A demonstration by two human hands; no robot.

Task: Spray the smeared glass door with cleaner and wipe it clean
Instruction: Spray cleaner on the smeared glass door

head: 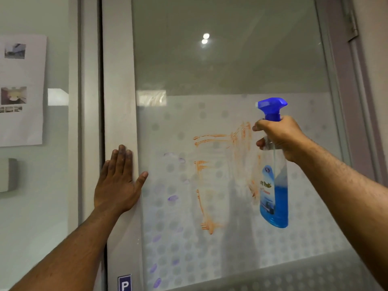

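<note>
The glass door (210,70) fills the middle of the view, frosted with a dot pattern on its lower half. Orange smears (220,139) streak across the frosted part, and small purple smudges (173,198) run down its left side. My right hand (281,136) grips the neck of a clear spray bottle (274,196) with a blue trigger head and blue cleaner in its lower part; the nozzle points left, just right of the orange smears. My left hand (118,179) lies flat with fingers spread on the door's grey frame (119,101), thumb on the glass.
A paper sheet with small photos (22,89) hangs on the glass panel at the left. A grey box (8,174) is mounted below it. A blue P sticker (125,283) sits low on the door frame. A hinge (352,22) shows at the top right.
</note>
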